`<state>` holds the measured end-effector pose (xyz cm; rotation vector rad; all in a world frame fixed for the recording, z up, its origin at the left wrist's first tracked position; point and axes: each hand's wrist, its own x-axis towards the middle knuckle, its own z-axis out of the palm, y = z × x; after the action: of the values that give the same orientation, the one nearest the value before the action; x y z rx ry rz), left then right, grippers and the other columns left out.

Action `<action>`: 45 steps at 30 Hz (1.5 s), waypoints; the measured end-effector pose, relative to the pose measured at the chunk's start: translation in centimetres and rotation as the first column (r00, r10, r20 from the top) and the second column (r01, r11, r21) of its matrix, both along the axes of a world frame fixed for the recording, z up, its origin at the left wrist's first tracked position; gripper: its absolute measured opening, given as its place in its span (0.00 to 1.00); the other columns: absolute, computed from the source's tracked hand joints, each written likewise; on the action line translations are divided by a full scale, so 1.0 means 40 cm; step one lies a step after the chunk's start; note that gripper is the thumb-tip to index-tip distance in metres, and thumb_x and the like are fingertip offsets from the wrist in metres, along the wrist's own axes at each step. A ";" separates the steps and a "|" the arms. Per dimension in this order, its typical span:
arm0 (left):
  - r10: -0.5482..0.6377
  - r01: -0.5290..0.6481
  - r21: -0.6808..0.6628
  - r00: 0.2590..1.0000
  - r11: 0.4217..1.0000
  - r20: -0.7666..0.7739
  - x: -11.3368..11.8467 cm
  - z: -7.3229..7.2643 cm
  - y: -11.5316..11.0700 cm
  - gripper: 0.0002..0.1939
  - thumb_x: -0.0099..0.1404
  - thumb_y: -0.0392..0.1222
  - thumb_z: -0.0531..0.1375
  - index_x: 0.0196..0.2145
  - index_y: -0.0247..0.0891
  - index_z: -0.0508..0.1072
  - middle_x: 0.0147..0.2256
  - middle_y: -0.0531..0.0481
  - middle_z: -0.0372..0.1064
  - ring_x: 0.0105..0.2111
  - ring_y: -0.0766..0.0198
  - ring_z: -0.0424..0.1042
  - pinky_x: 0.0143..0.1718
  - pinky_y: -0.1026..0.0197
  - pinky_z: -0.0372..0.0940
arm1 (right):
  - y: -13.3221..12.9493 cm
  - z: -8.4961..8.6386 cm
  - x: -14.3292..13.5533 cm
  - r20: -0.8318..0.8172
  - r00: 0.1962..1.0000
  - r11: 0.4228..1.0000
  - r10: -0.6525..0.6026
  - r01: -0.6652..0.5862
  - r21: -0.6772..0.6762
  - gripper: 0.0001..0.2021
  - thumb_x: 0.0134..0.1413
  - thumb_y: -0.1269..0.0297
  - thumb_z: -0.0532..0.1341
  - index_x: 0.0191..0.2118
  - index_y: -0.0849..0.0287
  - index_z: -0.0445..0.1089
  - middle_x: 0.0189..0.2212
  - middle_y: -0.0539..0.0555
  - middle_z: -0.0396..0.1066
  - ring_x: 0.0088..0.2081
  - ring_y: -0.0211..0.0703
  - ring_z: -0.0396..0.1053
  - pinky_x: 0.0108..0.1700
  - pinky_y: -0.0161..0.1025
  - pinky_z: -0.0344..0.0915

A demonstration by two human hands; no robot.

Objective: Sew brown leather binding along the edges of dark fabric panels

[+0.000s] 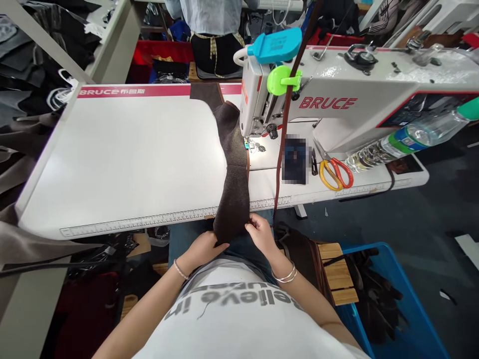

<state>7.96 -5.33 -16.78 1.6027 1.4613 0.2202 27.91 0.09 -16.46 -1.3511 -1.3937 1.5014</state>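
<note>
A long dark brown fabric piece [236, 189] runs from the back of the white sewing table [149, 159], past the needle area of the sewing machine [337, 94], and down over the front edge. At its lower left corner my left hand [204, 248] is closed, pinching the fabric. My right hand [261, 233] is closed on the right edge of the same piece, just below the table edge. A reddish-brown strip [284, 129] hangs in front of the machine, to the right of the fabric.
Scissors [336, 174] with orange and yellow handles and a plastic bottle [407, 139] lie on the right of the table. A blue bin [407, 284] with dark pieces stands at lower right. Across the table is another person [215, 20].
</note>
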 end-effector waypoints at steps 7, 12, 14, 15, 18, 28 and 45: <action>0.081 -0.019 -0.152 0.906 0.988 0.415 -0.033 0.115 0.063 0.21 0.64 0.52 0.58 0.50 0.37 0.70 0.47 0.44 0.73 0.49 0.52 0.70 0.50 0.51 0.68 | 0.020 0.043 0.021 -0.322 0.946 0.977 0.032 -0.098 -0.189 0.12 0.48 0.59 0.65 0.39 0.58 0.72 0.31 0.51 0.74 0.32 0.40 0.69 0.33 0.35 0.65; 0.380 -0.133 -0.429 0.733 0.893 0.564 -0.048 0.209 0.146 0.34 0.61 0.52 0.62 0.61 0.39 0.60 0.53 0.39 0.70 0.50 0.47 0.71 0.40 0.50 0.76 | 0.064 0.093 0.033 -0.451 0.892 0.954 0.018 -0.151 -0.260 0.27 0.45 0.60 0.68 0.53 0.55 0.67 0.34 0.51 0.74 0.31 0.38 0.69 0.28 0.33 0.67; 0.490 -0.187 -0.498 0.640 0.847 0.592 -0.051 0.237 0.190 0.33 0.59 0.50 0.63 0.59 0.38 0.63 0.53 0.38 0.69 0.48 0.46 0.73 0.35 0.51 0.77 | 0.092 0.118 0.034 -0.516 0.857 0.938 0.008 -0.185 -0.293 0.31 0.44 0.61 0.69 0.57 0.53 0.64 0.35 0.50 0.75 0.30 0.38 0.69 0.29 0.34 0.69; 0.537 -0.229 -0.515 0.599 0.826 0.594 -0.053 0.247 0.214 0.31 0.59 0.48 0.63 0.58 0.37 0.65 0.54 0.39 0.69 0.48 0.46 0.73 0.33 0.51 0.77 | 0.107 0.129 0.034 -0.549 0.836 0.932 -0.003 -0.196 -0.303 0.32 0.43 0.61 0.69 0.57 0.53 0.64 0.35 0.50 0.75 0.30 0.38 0.69 0.29 0.34 0.70; 0.614 -0.346 -0.513 0.541 0.785 0.575 -0.065 0.264 0.287 0.24 0.60 0.43 0.61 0.54 0.37 0.69 0.58 0.40 0.64 0.52 0.46 0.69 0.27 0.53 0.77 | 0.151 0.150 0.036 -0.598 0.799 0.916 -0.056 -0.198 -0.350 0.29 0.41 0.63 0.69 0.54 0.54 0.67 0.35 0.49 0.75 0.31 0.39 0.71 0.30 0.35 0.72; 0.414 -0.338 -0.256 0.837 0.906 0.359 -0.019 0.246 0.436 0.18 0.61 0.50 0.62 0.43 0.34 0.70 0.27 0.49 0.68 0.23 0.67 0.67 0.21 0.66 0.63 | 0.188 0.151 0.036 -0.373 0.926 0.920 -0.056 -0.097 -0.379 0.19 0.48 0.58 0.67 0.46 0.58 0.72 0.27 0.48 0.71 0.25 0.36 0.68 0.21 0.31 0.71; 0.063 0.234 0.637 0.911 0.734 -0.407 0.119 0.147 0.342 0.26 0.72 0.41 0.43 0.64 0.28 0.57 0.65 0.37 0.54 0.67 0.45 0.49 0.66 0.40 0.45 | 0.062 0.128 0.044 0.114 0.975 0.965 -0.192 0.167 0.204 0.15 0.62 0.54 0.57 0.30 0.57 0.72 0.23 0.53 0.70 0.26 0.42 0.69 0.27 0.37 0.66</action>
<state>12.73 8.37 -10.89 2.4283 1.7238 0.4241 29.66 2.57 -11.33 -1.4333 -1.4168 1.1445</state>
